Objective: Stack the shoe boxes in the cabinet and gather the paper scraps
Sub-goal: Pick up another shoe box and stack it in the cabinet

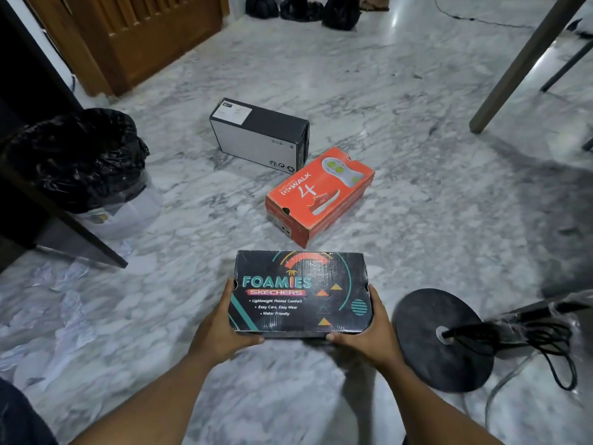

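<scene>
The black Foamies box (300,293) sits level between your hands, lid up. Your left hand (224,329) grips one short end and your right hand (369,332) the other, thumbs at the near edge. That even hold likely keeps the lid shut for carrying. Beyond it, the orange box (321,194) and the black-and-white box (260,136) lie apart on the floor (417,155), out of reach. The bag-lined bin (86,162) stands to your left.

Black box (301,292) (teal lettering), orange box (319,195), grey-veined white marble floor (417,139).
</scene>
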### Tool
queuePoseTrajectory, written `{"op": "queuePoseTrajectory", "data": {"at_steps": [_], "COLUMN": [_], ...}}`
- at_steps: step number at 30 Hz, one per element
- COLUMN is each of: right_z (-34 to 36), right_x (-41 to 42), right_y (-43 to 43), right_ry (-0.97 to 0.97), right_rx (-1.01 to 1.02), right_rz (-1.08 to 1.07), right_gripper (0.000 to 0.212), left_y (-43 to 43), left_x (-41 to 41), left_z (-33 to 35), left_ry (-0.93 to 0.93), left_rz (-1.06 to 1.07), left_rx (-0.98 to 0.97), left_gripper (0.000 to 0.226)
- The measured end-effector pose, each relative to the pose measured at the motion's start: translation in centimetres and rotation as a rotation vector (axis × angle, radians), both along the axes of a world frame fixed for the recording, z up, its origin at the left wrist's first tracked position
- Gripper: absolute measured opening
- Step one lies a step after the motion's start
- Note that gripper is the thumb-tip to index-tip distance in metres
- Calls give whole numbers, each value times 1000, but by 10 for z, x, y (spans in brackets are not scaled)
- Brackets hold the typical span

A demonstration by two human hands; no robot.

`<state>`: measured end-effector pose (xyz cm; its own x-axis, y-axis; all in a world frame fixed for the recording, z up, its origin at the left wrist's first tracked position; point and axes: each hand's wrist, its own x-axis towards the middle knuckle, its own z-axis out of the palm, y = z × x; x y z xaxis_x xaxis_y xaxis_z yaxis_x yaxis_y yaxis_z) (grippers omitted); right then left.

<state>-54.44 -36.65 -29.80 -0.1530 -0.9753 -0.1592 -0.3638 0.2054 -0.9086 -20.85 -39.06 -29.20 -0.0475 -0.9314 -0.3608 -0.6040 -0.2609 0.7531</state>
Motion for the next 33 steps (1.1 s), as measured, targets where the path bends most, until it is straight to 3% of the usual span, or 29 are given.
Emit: {"op": "queuePoseTrajectory", "data": {"at_steps": [8, 13, 16, 20, 25, 29, 33], "right_z": [26, 66, 93, 124, 155, 172, 188], "right_x": [14, 34, 52, 92, 155, 211, 283], "right_y": [-4, -7, -1, 10, 13, 8, 8], "right_ry": [50, 31, -2, -55, -101, -142, -213], "right_rx": [-23, -93, -145, -208, -253, -273, -282], "right_rz": [28, 97, 138, 201, 308, 437, 619], "right_gripper": [125, 129, 119, 109, 124, 111, 113], "left_y": [6, 19, 34, 68, 114, 152, 200], "left_x": [6, 23, 39, 74, 130, 174, 217], "left_z": [21, 58, 87, 120, 149, 168, 190], "left_ry": [-40, -106, -134, -170, -186, -192, -209], "left_rz": [43, 105, 147, 238, 396, 526, 688], "left_rx": [-5, -90, -158, -248, -319, -314, -331], "left_gripper": [156, 158, 156, 147, 141, 141, 141]}}
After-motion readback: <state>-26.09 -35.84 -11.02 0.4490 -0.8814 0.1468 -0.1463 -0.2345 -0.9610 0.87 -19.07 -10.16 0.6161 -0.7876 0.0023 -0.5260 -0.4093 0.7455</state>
